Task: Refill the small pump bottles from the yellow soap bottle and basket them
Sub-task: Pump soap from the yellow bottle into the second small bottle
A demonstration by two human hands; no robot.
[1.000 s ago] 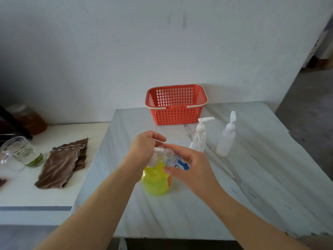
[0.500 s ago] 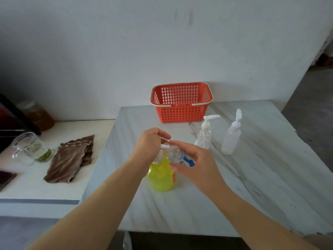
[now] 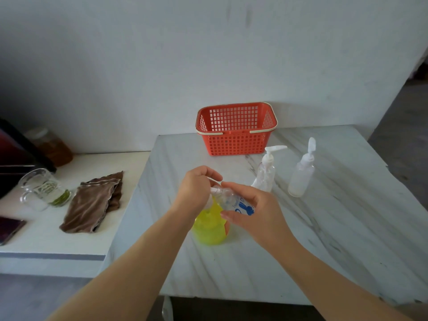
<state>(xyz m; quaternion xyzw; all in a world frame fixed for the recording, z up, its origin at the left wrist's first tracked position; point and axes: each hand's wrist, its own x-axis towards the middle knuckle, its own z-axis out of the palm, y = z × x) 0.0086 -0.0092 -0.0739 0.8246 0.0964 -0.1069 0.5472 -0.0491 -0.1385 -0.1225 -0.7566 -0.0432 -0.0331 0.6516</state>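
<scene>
My right hand [image 3: 252,214] holds a small clear bottle with blue print [image 3: 234,202], tilted with its neck toward the left. My left hand [image 3: 196,188] grips the white pump cap at that neck, its fingers curled round it. Both hands hover over the yellow soap bottle [image 3: 209,228], which stands on the marble table [image 3: 324,228]; its top is hidden by my hands. Two more small clear pump bottles stand upright further back: one [image 3: 266,172] just beyond my right hand, the other [image 3: 301,177] to its right. The orange basket [image 3: 236,142] sits at the wall.
A lower white counter [image 3: 34,228] to the left carries a brown cloth [image 3: 95,200], a glass jug [image 3: 41,188], a dark phone [image 3: 9,228] and an amber jar [image 3: 53,147]. The table's right edge drops to the floor.
The hands stay together on the small bottle over the yellow bottle. The camera view has shifted, so everything sits a little further right in the frame.
</scene>
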